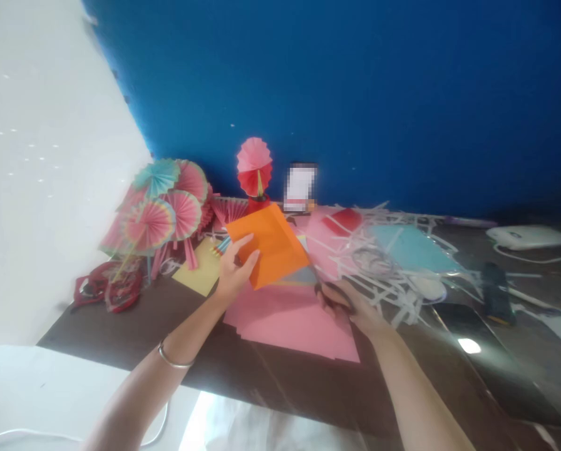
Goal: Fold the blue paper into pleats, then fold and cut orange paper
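A sheet of orange paper (275, 244) is held up at a tilt by my left hand (237, 268), its thumb and fingers closed on the lower left side. My right hand (350, 307) grips a pair of scissors (337, 297) by the dark handles. The blades point up and left toward the sheet's right corner; blur hides whether they touch it. Beneath both hands lie pink paper sheets (294, 319), and a grey-blue piece (299, 275) shows partly behind the orange sheet.
Folded paper fans (151, 222) cluster at the left, beside a red coiled item (111, 288) and a yellow sheet (200, 269). A pink and red fan (255, 166) stands at the back. White paper strips (402, 294), blue sheets (409, 247) and a dark phone-like slab (496, 363) lie right.
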`<state>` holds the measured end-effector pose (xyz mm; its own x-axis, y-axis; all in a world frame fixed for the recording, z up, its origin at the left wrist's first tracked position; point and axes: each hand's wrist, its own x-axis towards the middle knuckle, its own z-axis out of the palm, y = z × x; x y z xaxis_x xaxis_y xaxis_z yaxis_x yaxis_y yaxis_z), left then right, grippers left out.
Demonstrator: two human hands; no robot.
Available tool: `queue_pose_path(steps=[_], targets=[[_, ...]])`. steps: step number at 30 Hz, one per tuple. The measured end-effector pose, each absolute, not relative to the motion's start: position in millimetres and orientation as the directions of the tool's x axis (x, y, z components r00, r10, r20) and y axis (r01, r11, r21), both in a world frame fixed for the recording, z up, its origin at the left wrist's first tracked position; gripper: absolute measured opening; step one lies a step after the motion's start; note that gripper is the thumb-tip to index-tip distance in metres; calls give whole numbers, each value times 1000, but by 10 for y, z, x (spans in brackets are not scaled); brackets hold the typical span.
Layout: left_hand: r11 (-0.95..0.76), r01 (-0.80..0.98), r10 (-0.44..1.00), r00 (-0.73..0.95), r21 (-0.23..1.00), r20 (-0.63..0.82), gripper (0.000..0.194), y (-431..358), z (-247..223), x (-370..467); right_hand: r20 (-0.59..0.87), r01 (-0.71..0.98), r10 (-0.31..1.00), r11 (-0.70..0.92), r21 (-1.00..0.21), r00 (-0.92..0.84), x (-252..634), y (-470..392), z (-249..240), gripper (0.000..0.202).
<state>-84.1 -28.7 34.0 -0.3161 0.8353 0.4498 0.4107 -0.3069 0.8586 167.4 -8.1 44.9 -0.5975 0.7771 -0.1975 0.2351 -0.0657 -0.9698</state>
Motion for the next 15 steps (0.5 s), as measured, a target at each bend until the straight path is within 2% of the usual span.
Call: queue_pose_path(steps=[6,15], targets=[[-315,425,825,-320,848,467,37,-301,351,-841,-181,187,763,-81,-979,-620,1693,-71,409,45],[-318,446,815,-322,837,481,36,-298,340,-837,-214,230,762,-88,-969,-611,1679,-65,433,47]])
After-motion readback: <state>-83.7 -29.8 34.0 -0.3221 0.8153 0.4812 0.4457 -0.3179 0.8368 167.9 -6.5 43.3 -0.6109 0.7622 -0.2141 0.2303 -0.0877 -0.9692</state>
